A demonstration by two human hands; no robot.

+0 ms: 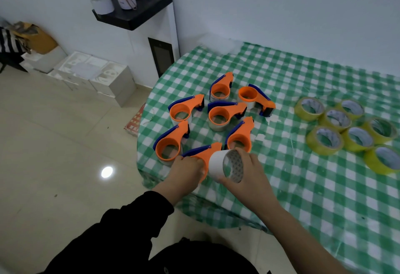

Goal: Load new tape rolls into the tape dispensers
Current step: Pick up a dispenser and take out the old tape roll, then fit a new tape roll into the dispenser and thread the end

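Note:
Several orange and blue tape dispensers (225, 112) lie grouped on a table with a green checked cloth (281, 187). My left hand (186, 172) grips one orange dispenser (205, 153) at the table's near left edge. My right hand (249, 176) holds a white cardboard tape core (218, 165), which sits against that dispenser's ring. Several yellow tape rolls (337, 120) lie flat at the right side of the table.
The table's left edge drops to a tiled floor (54, 165). White boxes (93, 74) stand on the floor by the wall. A black shelf (134, 11) holds containers above a white cabinet. A red box (135, 122) lies beside the table.

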